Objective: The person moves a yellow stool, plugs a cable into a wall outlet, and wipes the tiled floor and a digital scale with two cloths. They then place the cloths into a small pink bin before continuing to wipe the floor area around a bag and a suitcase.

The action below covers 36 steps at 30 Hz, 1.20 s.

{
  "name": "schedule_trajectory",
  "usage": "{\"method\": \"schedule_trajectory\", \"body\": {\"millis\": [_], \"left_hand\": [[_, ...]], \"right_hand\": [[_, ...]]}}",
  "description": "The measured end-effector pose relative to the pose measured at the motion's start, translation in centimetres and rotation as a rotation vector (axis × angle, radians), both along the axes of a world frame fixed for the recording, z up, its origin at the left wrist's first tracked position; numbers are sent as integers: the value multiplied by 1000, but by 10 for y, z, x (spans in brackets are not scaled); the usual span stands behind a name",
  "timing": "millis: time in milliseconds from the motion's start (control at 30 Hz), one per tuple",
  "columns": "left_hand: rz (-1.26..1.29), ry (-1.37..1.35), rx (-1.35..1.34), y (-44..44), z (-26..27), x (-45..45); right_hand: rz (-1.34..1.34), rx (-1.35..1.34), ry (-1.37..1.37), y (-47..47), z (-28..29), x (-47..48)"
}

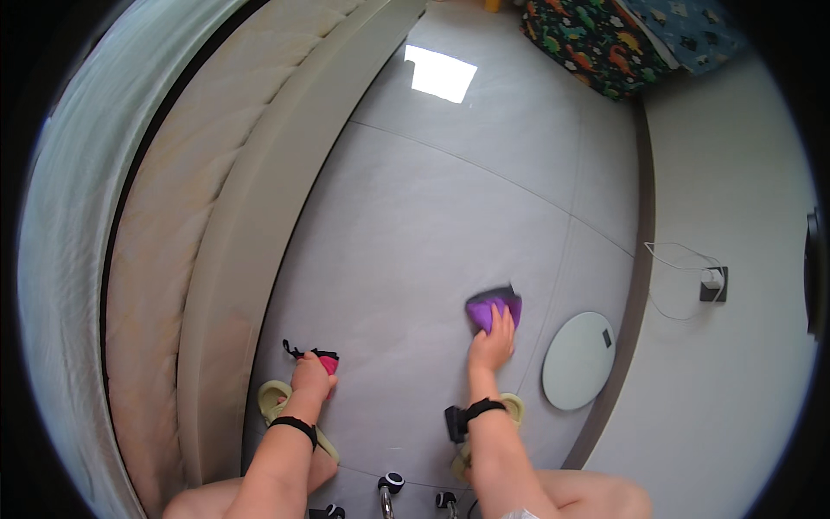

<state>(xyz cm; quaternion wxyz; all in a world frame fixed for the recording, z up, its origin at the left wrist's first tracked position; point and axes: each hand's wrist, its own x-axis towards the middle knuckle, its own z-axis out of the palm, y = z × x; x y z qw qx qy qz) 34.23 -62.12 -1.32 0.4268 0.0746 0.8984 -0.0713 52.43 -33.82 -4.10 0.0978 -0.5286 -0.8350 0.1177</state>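
Observation:
My left hand (313, 376) is closed around a red-pink fabric item (329, 365) with black edging and a black loop, low at the left above the slipper. To the right, my right hand (494, 338) grips a purple cloth-like item (483, 313) with a dark grey edge, at or just over the grey tiled floor (415, 259). What exactly the two items are, I cannot tell. Black straps circle both wrists, and a small black device (456, 424) sits on the right one.
A round bathroom scale (579, 361) lies by the right wall, below a socket with a white charger (712, 279) and cable. Along the left runs a bed frame (259, 194) with a mattress. Dinosaur-print fabric (596, 45) is at the top right. Chair casters (391, 482) stand between my slippered feet.

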Motion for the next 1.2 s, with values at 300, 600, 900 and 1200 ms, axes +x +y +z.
{"method": "schedule_trajectory", "body": {"millis": [300,600,900,1200], "left_hand": [[-66,43,8,10,1,3],[-49,14,-9,6,5,1],[-99,24,1,10,0,4],[-100,46,56,8,11,2]], "right_hand": [[-775,-64,221,81,11,-13],[611,-104,136,-36,11,-35],[-795,128,405,144,-25,34],[-63,-1,85,124,-25,-26]]}}
